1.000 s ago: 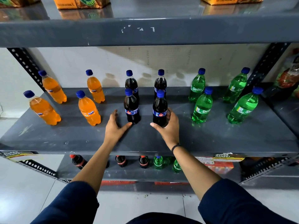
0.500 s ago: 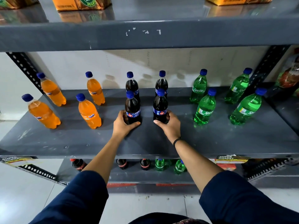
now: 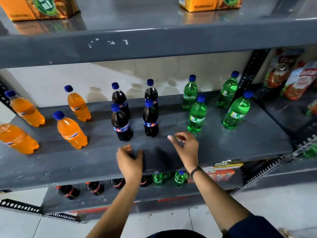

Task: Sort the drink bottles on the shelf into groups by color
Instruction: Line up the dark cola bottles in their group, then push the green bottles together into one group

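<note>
On the grey shelf [image 3: 223, 148] stand three colour groups of blue-capped bottles. Several orange bottles [image 3: 71, 133] are at the left, several dark cola bottles [image 3: 121, 124] in the middle, several green bottles [image 3: 197, 115] at the right. A second front cola bottle [image 3: 150, 120] stands beside the first. My left hand [image 3: 129, 160] hovers near the shelf's front edge, below the cola bottles, fingers loosely curled and holding nothing. My right hand [image 3: 186, 148] is right of it, fingers apart, empty, clear of the bottles.
Orange cartons [image 3: 39, 7] sit on the upper shelf [image 3: 154, 47]. Red pouches [image 3: 298, 83] stand on the neighbouring shelf at right. The lower shelf holds red-capped cola bottles [image 3: 68, 191] and green bottles [image 3: 179, 177]. Perforated uprights [image 3: 250, 69] frame the shelf.
Both hands have let go of the two front cola bottles and pulled back toward the shelf's front edge. The view has shifted, with the bottles still upright.
</note>
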Tool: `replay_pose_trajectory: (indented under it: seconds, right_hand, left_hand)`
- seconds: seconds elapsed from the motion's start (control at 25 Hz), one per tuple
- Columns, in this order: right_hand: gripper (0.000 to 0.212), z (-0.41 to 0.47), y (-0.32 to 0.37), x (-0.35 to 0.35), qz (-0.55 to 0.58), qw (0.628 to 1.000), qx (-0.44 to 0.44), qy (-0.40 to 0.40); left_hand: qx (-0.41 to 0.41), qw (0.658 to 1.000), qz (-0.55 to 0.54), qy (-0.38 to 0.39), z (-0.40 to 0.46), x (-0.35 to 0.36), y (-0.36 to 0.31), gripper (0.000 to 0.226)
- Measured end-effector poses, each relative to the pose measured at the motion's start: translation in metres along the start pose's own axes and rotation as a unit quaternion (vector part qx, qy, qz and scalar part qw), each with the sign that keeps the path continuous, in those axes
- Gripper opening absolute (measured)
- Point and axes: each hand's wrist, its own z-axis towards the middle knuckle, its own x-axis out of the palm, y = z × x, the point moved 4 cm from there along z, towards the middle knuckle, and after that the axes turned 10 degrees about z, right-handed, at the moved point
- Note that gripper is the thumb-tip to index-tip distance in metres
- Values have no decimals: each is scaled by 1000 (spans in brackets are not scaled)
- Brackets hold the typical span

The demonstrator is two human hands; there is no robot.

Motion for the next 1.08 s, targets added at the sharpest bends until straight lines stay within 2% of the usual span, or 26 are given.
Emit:
replay_pose_trajectory:
  seconds: [0.08,0.16,0.24,0.28,0.36,0.44,0.64,0.8,1.08]
  right_hand:
    - [34,3,-3,-43,33,994,6,-108]
    - [37,14,-7,-84,47,975,0,-216]
    - [49,31,-12,-116,46,958,7,-282]
    - [61,43,-16,-131,40,956,20,-289]
    - [78,64,-25,-150,21,965,47,-259]
    - [84,80,-33,-161,-5,974,54,-218]
    - [67,100,-46,-174,-40,984,63,-163]
    - [60,109,-49,-180,-23,984,62,-168]
    - [67,101,-42,-182,-10,984,53,-171]
  left_hand:
    - [104,992,11,71,-37,30,-21,31]
    - [174,969,32,171,-52,67,-48,42]
    - [193,949,33,247,-48,102,-78,62]
    - [192,943,20,272,-44,119,-95,71]
    - [176,941,1,290,-29,144,-123,84]
    - [165,940,7,300,-19,162,-139,88]
    - [151,938,13,312,-22,182,-141,70]
    - [175,925,15,338,-23,190,-150,70]
    - [143,924,-14,355,-27,191,-143,72]
